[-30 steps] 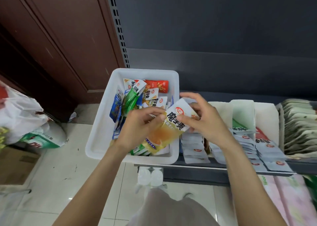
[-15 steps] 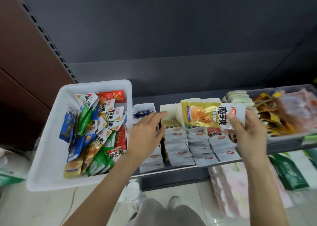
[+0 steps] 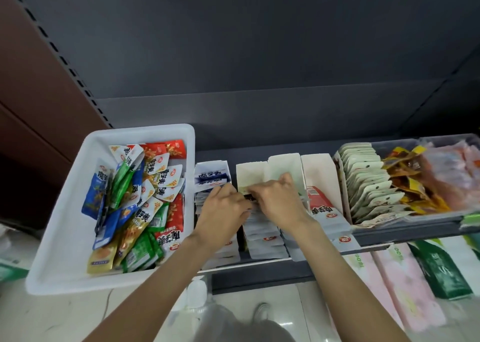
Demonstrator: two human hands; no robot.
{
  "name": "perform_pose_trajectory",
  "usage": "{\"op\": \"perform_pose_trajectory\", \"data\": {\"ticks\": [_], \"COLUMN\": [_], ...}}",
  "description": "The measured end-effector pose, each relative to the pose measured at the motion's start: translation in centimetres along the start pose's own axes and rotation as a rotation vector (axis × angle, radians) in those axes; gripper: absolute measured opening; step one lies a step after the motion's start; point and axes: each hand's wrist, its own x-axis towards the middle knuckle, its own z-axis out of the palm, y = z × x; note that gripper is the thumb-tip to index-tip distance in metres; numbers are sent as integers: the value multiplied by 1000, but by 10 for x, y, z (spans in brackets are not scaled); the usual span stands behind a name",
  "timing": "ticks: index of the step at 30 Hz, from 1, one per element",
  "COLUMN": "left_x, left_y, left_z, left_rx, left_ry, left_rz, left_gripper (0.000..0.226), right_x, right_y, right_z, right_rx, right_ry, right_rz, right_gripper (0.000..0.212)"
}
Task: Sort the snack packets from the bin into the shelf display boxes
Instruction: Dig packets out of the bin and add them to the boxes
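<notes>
Along the bottom edge of the frame a grey garment and one shoe (image 3: 262, 311) are cut off, with both bare forearms rising from there toward the middle. Just above, the left hand (image 3: 223, 211) and the right hand (image 3: 279, 202) meet over the second display box (image 3: 250, 171) on the dark shelf (image 3: 376, 240). Their fingers curl down among the white packets (image 3: 262, 233) standing in rows there, and a small dark scrap of packet (image 3: 250, 198) shows between the two hands; which hand pinches it, or whether either truly grips, I cannot tell, since the fingertips are buried and blurred.

Half a second ago the right hand held a yellow-fronted packet up over the boxes and the left hand reached flat toward them; now that packet is out of sight under the hands.

Left of centre, the white bin (image 3: 62, 211) holds a loose heap of blue, green, red and orange snack packets (image 3: 135, 198), unchanged. Further right stand three more paper boxes, then a clear tray (image 3: 389, 144) of pale packets (image 3: 368, 183) and blurred orange ones at the right edge. Pink packs (image 3: 394, 284) lie cut off at lower right. Behind all rises the dark grey back panel (image 3: 233, 55).
</notes>
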Motion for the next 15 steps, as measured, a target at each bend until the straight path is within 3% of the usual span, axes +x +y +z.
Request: {"op": "perform_pose_trajectory", "data": {"ticks": [2,4,7,10,12,15], "left_x": [-2,-8,-28,-62,-88,-122], "left_y": [-3,-6,-20,-52,-80,-118], "left_z": [-3,-14,-38,-52,-53,-51], "left_rx": [-56,-162,-269,-259,-200,-118], "left_ry": [32,111,339,433,346,49], "left_rz": [27,-27,-165,-394,-576,-792], "left_gripper": [5,18,21,19,14,20], "right_x": [-4,-11,-16,-4,12,41], "right_y": [1,-5,-29,-68,-99,-145], "right_z": [-10,-27,-49,-52,-43,-14], "right_rx": [141,375,565,664,644,547], "right_ry": [-27,82,294,332,274,100], "right_rz": [-6,14,15,-90,-169,-209], "right_gripper": [36,44,37,30,27,22]}}
